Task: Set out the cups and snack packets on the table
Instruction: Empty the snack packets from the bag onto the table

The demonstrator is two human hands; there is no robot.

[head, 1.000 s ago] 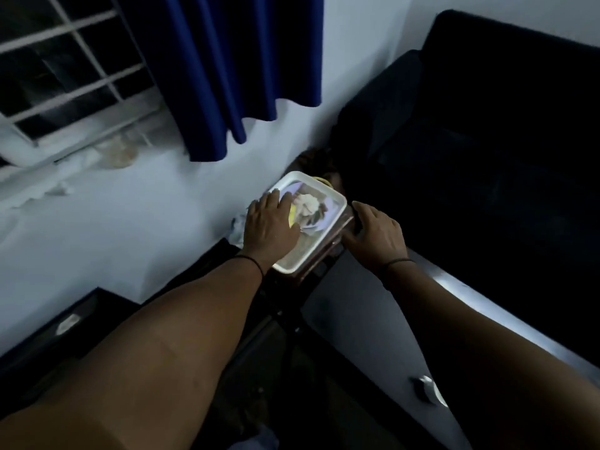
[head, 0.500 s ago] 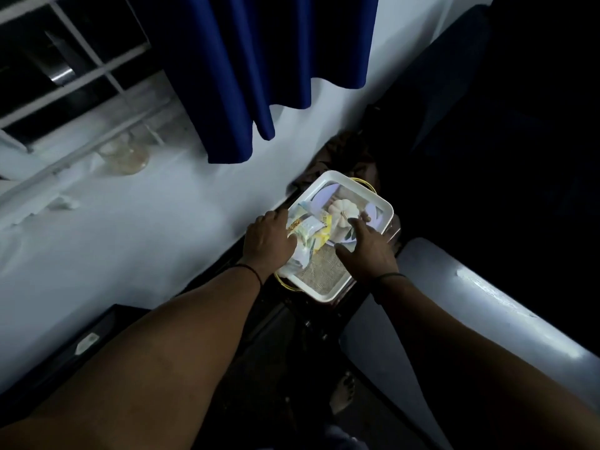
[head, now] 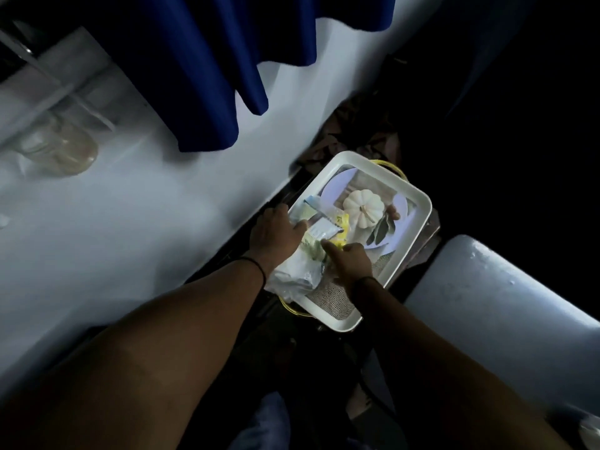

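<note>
A white tray [head: 415, 198] with a printed pumpkin picture stands low by the wall, right of centre. At its near-left end lie several snack packets: a silver one [head: 323, 229], a yellow one [head: 341, 243] and a crumpled white plastic bag [head: 293, 280]. My left hand [head: 276, 237] lies on the packets at the tray's left edge, its thumb on the silver packet. From the right, my right hand [head: 350, 263] is closed on the yellow packet with its fingers pinching it. No cups are visible.
A light grey table top [head: 487, 306] lies right of the tray. A dark sofa [head: 519, 125] fills the right side. A blue curtain [head: 211, 76] hangs over the white wall, and a glass jar [head: 61, 149] stands on the window sill at left.
My right hand has moved from the tray's right side onto the tray and closed on the yellow packet. My left hand has shifted to the packets. The view has come closer.
</note>
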